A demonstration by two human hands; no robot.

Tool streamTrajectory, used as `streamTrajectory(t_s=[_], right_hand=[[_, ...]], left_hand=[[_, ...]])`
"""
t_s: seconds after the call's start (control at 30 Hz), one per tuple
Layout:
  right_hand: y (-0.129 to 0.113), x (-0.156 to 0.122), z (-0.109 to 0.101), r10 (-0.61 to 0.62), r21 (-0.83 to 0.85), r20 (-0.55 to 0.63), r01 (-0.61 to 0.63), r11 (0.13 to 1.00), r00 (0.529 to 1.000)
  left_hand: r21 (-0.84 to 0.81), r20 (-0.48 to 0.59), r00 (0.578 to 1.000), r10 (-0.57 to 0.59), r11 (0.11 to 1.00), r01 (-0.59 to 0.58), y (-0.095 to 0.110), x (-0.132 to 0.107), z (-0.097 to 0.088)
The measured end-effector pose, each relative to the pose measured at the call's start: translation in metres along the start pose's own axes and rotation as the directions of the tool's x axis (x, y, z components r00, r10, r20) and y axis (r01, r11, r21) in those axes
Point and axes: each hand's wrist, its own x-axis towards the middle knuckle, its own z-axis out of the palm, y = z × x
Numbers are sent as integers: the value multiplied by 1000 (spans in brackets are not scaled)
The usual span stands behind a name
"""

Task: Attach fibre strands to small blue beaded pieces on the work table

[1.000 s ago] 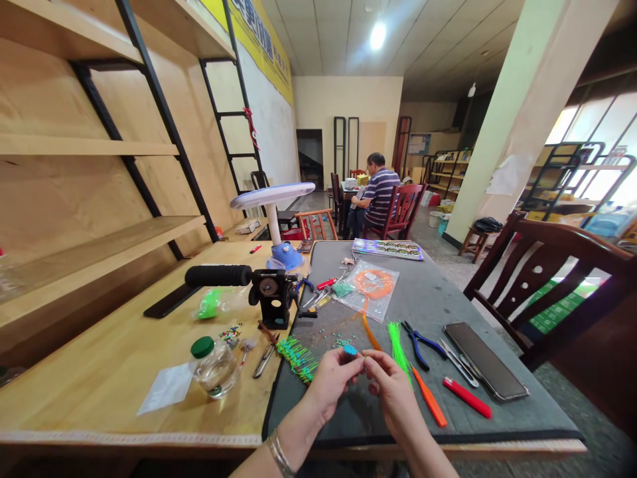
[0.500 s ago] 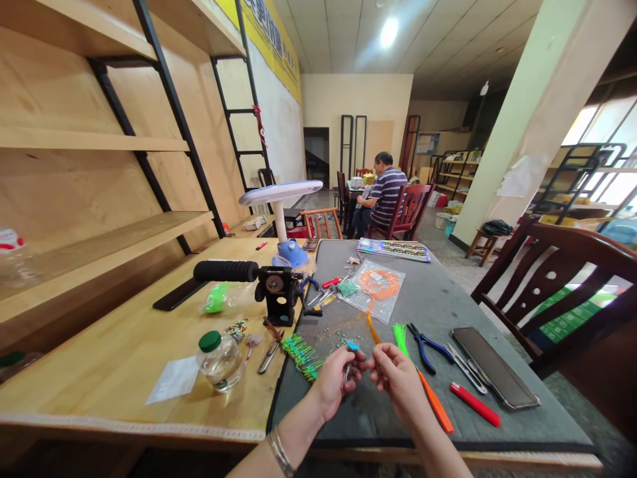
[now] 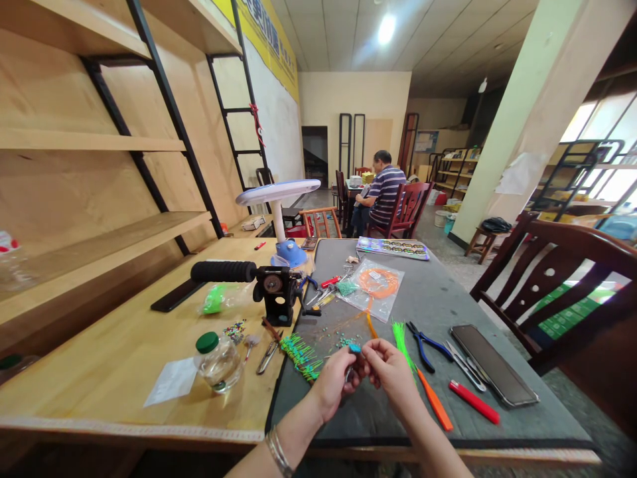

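Now | left hand [image 3: 338,384] grip pinches teal bead [image 3: 354,347] atop its fingertips | right hand [image 3: 391,369] grip clenched just beside, contents unclear

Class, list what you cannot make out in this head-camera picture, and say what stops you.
Head view:
- Small piece pinched in the left hand: fingers cover all but a blue tip; the right hand hides its grip.
- Beads on the grey mat: too small to count.
- Bottle: cut by left edge.
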Motion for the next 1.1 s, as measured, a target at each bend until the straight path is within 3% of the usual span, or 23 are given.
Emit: streamTrajectory(t_s=[0.33, 0.73, 1.1], right_hand=[[-1, -1, 2, -10, -14, -70, 10, 1000, 998], [-5, -1, 0, -26, 18, -52, 27, 999, 998], [1, -4, 2, -33, 43, -106, 38, 998, 994]], left_hand=[[-11, -15, 1000, 11, 1000, -11, 0, 1, 1], [27, 36, 999, 13, 1000, -13, 3, 0, 2], [37, -114, 993, 29, 999, -25, 3, 1, 6]])
